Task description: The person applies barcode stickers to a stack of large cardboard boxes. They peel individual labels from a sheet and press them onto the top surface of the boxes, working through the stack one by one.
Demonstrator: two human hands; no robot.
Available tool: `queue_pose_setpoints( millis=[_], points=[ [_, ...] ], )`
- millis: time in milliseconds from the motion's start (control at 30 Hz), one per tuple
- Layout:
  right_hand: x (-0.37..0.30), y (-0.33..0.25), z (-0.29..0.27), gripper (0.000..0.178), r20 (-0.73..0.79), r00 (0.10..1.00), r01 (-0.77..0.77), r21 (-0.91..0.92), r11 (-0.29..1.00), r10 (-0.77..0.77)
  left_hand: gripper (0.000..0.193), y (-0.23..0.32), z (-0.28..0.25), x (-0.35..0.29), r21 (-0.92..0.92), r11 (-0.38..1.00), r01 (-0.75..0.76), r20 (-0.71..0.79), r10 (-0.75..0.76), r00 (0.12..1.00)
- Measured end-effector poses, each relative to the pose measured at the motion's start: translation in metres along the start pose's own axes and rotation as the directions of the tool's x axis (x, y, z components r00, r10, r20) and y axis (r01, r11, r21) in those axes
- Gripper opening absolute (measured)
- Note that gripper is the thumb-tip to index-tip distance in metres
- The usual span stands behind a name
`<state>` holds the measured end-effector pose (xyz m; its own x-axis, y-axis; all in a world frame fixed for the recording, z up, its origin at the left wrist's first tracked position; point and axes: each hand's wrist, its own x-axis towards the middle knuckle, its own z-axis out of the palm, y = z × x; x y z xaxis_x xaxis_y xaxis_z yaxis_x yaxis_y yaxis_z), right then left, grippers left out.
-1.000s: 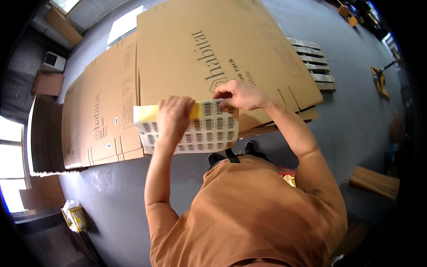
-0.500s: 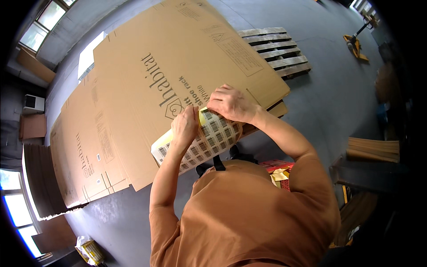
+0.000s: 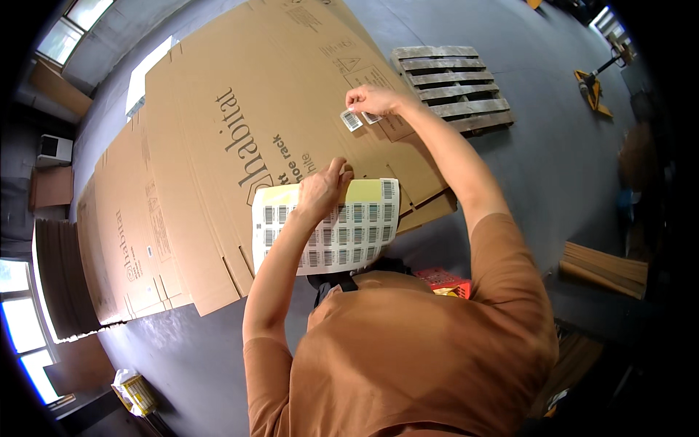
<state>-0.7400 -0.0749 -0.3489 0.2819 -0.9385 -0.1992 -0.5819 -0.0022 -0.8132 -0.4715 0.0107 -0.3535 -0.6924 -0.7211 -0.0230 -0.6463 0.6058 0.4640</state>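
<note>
The step in hand looks like sticking a label: the right hand [image 3: 373,98], in the upper middle of the frame, pinches a small barcode sticker [image 3: 352,120] just over the flattened cardboard carton [image 3: 240,87] lying on the floor. The left hand [image 3: 320,191], at the centre, grips the sheet of barcode stickers [image 3: 349,233]. Next, the sticker likely needs pressing flat onto the printed panel, square and smooth.

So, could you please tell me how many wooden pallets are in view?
1: a grey wooden pallet lies on the floor beyond the flattened cardboard boxes, just past the right hand. Others may be hidden.
</note>
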Motion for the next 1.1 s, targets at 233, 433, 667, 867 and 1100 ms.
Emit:
queue_pose_setpoints(
  millis=[233, 433, 667, 867, 1100],
  points=[
    [0.019, 0.015, 0.014, 0.016, -0.028, 0.999, 0.015, -0.062, 0.998, -0.017, 0.063, -0.001, 0.008, 0.048, 0.087, 0.993, 0.081, 0.109, -0.09, 0.99],
    [0.019, 0.019, 0.019, 0.018, -0.096, 0.995, -0.012, -0.115, 0.993, 0.0, 0.072, -0.003, 0.026, 0.068, 0.124, 0.985, 0.117, 0.113, -0.132, 0.985],
    [0.016, -0.023, 0.03, 0.036, -0.238, 0.965, -0.192, -0.368, 0.91, 0.107, 0.076, -0.01, 0.038, 0.071, 0.17, 0.973, 0.158, 0.14, -0.183, 0.973],
    [0.012, -0.02, 0.019, 0.05, -0.523, 0.842, -0.38, -0.403, 0.832, 0.131, 0.073, 0.019, 0.004, 0.037, 0.198, 0.977, 0.08, 0.16, -0.113, 0.981],
    [-0.107, -0.039, 0.056, 0.036, -0.449, 0.843, 0.066, 0.633, 0.771, 0.296, 0.046, -0.002, 0.005, -0.098, 0.183, 0.981, 0.065, 0.012, -0.068, 0.998]
  ],
)
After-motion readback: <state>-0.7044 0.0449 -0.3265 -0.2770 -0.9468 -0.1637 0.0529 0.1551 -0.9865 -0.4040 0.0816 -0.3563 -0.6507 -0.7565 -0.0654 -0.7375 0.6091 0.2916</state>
